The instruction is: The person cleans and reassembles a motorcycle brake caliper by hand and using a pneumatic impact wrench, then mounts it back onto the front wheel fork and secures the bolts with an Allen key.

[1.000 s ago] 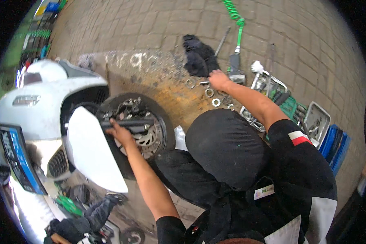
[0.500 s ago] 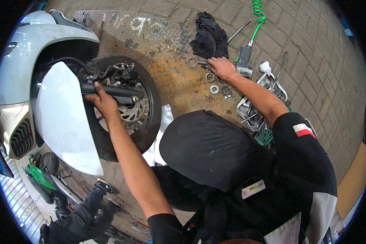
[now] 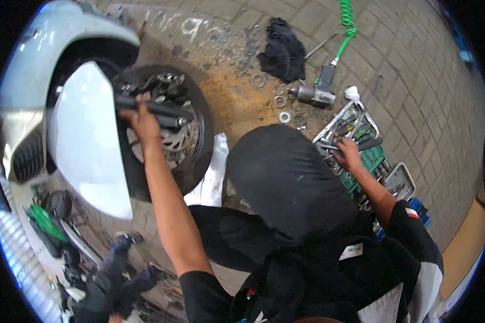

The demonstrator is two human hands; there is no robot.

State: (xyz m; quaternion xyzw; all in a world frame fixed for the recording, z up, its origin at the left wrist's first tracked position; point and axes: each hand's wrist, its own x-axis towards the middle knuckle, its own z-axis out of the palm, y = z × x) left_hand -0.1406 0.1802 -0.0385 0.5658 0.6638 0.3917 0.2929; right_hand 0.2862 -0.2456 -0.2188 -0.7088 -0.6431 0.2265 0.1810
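Observation:
My left hand (image 3: 144,125) is closed round a black front fork leg (image 3: 170,114) of a scooter, beside the white front fender (image 3: 89,142). Behind the fork sits the front wheel (image 3: 199,145), with its brake disc (image 3: 172,141) showing. My right hand (image 3: 349,154) is down among metal tools in an open tool tray (image 3: 376,125), its fingers bent together. A dark handle (image 3: 369,144) lies right by that hand; whether I grip it I cannot tell. An impact wrench (image 3: 317,95) rests on the ground beyond the tray.
Several metal rings (image 3: 284,117) lie left of the wrench, near a black cloth (image 3: 283,51). A green coiled air hose (image 3: 346,20) runs to the wrench. A green socket case (image 3: 380,160) adjoins the tray. Another person (image 3: 105,274) is at lower left, near a green motorbike (image 3: 44,222).
My right hand has left the spot by the metal rings and wrench nose and come back to the tool tray. The left hand stays on the fork leg. The other person has shifted.

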